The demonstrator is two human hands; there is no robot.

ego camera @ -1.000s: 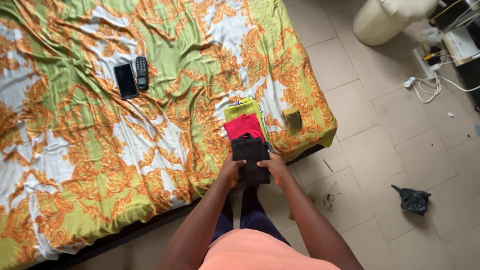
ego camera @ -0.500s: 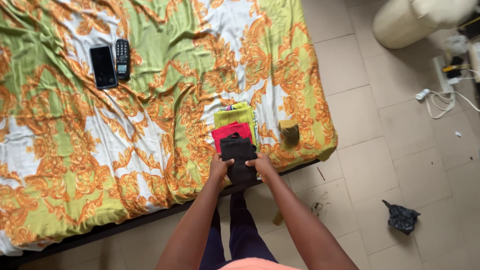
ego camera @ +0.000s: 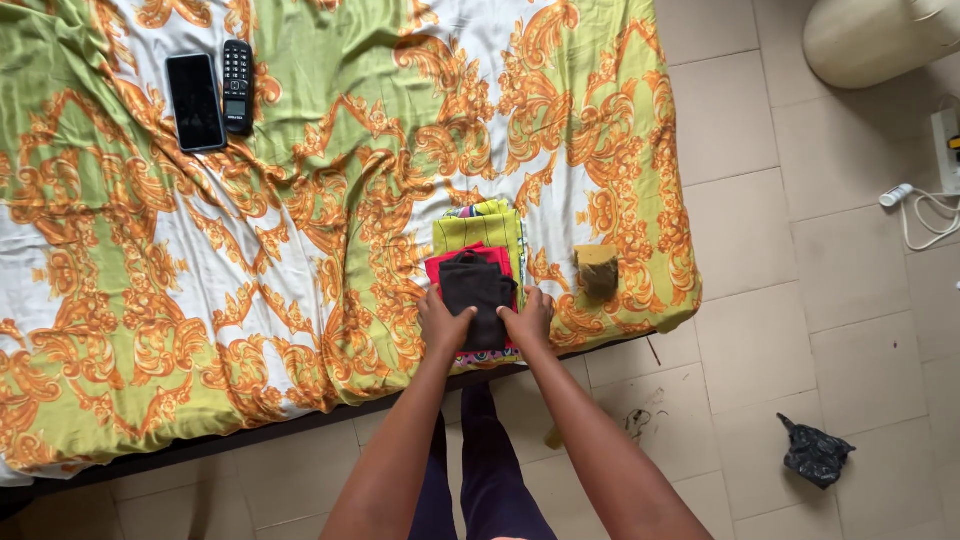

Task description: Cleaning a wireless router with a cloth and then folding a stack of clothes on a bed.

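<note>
A folded black garment (ego camera: 477,296) lies on top of a small stack of folded clothes at the near edge of the bed. Under it show a red piece (ego camera: 441,262) and a yellow-green piece (ego camera: 484,228). My left hand (ego camera: 442,325) rests on the black garment's left side, and my right hand (ego camera: 527,320) presses on its right side. Both hands lie flat, fingers on the cloth. The bed is covered with a green, white and orange patterned sheet (ego camera: 300,200).
A black phone (ego camera: 195,101) and a black remote (ego camera: 236,71) lie on the bed at the far left. A small olive folded cloth (ego camera: 598,268) sits right of the stack. On the tiled floor are a crumpled black bag (ego camera: 816,451), white cables (ego camera: 925,205) and a cream container (ego camera: 875,38).
The black garment has moved forward onto the stack, covering most of the red piece. Both hands went with it and now rest on it at the bed's edge.
</note>
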